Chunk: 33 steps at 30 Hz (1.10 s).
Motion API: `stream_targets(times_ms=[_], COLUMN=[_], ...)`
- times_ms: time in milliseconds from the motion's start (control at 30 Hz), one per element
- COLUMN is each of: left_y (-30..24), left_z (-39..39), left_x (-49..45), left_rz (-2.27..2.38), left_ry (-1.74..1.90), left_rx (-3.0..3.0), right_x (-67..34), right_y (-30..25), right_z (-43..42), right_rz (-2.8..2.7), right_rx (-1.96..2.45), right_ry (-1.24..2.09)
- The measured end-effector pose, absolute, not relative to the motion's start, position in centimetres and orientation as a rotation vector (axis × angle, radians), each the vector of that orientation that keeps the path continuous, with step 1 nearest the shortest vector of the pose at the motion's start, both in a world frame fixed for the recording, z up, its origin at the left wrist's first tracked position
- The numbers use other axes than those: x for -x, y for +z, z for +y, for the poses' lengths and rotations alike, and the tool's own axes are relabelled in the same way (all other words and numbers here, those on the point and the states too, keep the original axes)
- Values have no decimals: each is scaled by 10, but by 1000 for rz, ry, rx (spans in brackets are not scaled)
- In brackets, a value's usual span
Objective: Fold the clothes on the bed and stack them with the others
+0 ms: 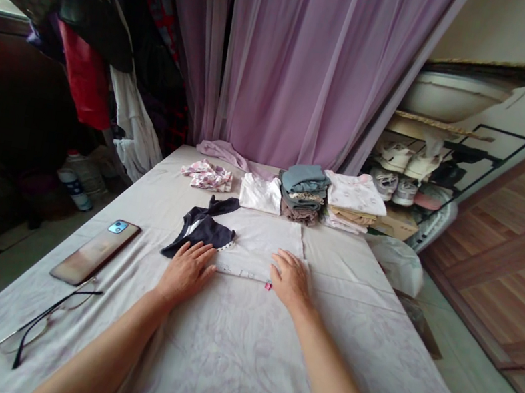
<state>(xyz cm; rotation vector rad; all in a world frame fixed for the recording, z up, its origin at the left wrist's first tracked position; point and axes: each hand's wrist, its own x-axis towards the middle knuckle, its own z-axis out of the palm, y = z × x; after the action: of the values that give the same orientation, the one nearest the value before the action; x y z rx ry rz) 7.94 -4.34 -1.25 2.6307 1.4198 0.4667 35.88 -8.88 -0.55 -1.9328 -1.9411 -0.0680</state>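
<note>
A white shirt with dark navy sleeves and collar (257, 243) lies flat on the cloth-covered table (232, 367), its dark end to the left. My left hand (187, 271) rests with fingers stretched out on the dark part and near edge of the shirt. My right hand (289, 279) lies flat, fingers apart, on the shirt's right end. A small pink tag (268, 285) shows at the near edge beside that hand. Neither hand grips the fabric.
Behind the shirt sit a crumpled floral garment (208, 175), a folded white garment (262, 193), a dark folded stack (302, 192) and a lighter stack (354, 199). A phone (95, 252) and eyeglasses (40, 320) lie on the left. Shoes (405, 161) stand on a rack at right.
</note>
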Motion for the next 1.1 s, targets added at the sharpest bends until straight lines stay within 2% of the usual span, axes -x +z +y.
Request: stream_targets(times_ms=[200, 433, 600, 900, 1100], left_y=[-7, -6, -14, -6, -7], left_z=[-31, -27, -27, -28, -27], left_x=[-49, -40, -42, -42, -42], left_rz=[1238, 1137, 1142, 1210, 1190], left_ry=[544, 814, 803, 802, 898], left_rx=[-2519, -2340, -2346, -2299, -2344], right_x=[-330, -278, -237, -223, -229], right_y=[1, 18, 23, 21, 32], right_z=[-46, 10, 46, 72, 75], right_rz=[-2033, -2021, -2031, -2136, -2179], right_rx=[1803, 1758, 1795, 1858, 1714], right_ry=[86, 296, 473, 504, 507])
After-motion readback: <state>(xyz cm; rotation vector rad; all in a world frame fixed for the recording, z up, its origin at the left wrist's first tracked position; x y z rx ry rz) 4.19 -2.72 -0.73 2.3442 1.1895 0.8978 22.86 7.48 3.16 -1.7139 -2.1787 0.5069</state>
